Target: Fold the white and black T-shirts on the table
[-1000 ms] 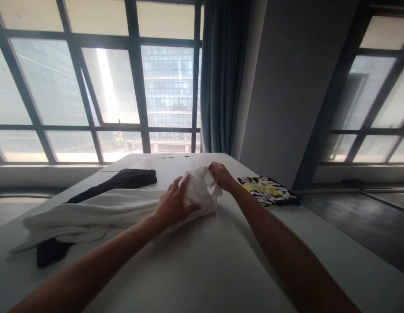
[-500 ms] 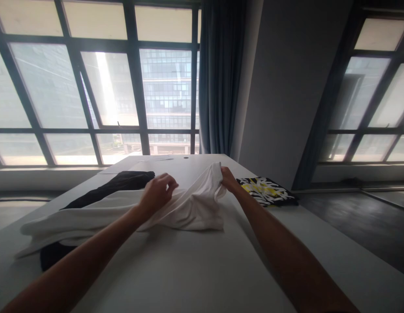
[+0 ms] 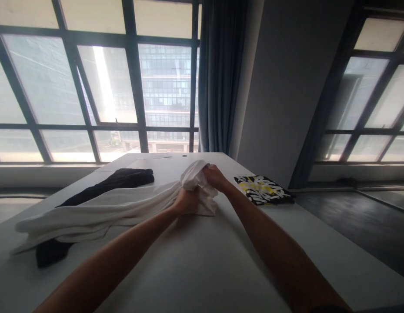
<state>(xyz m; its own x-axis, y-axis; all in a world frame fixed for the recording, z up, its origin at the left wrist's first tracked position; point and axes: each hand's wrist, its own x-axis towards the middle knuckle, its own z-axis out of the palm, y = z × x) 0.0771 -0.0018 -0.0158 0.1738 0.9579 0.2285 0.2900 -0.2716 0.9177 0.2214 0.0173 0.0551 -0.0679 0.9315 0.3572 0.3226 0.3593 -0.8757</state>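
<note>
A long white cloth garment (image 3: 100, 208) lies stretched across the table, its right end lifted and bunched between my hands. My right hand (image 3: 215, 177) is closed on the edge of that raised end. Just left of it and lower, my left hand (image 3: 188, 201) reaches into the bunched cloth. Folds cover its fingers, so their grip does not show. The garment's left part lies loose and wrinkled over a black garment (image 3: 123, 178), which sticks out behind it and at the near left.
A folded black, white and yellow patterned cloth (image 3: 262, 190) lies by the right edge of the white table (image 3: 195, 269). Beyond the table are windows, a blue-grey curtain (image 3: 218, 78) and a grey pillar (image 3: 280, 87). A thin sheet (image 3: 162, 157) lies near the far edge.
My left hand has moved right, from above the white garment into its raised end. That end is now bunched up, and my right hand has shifted slightly left with it.
</note>
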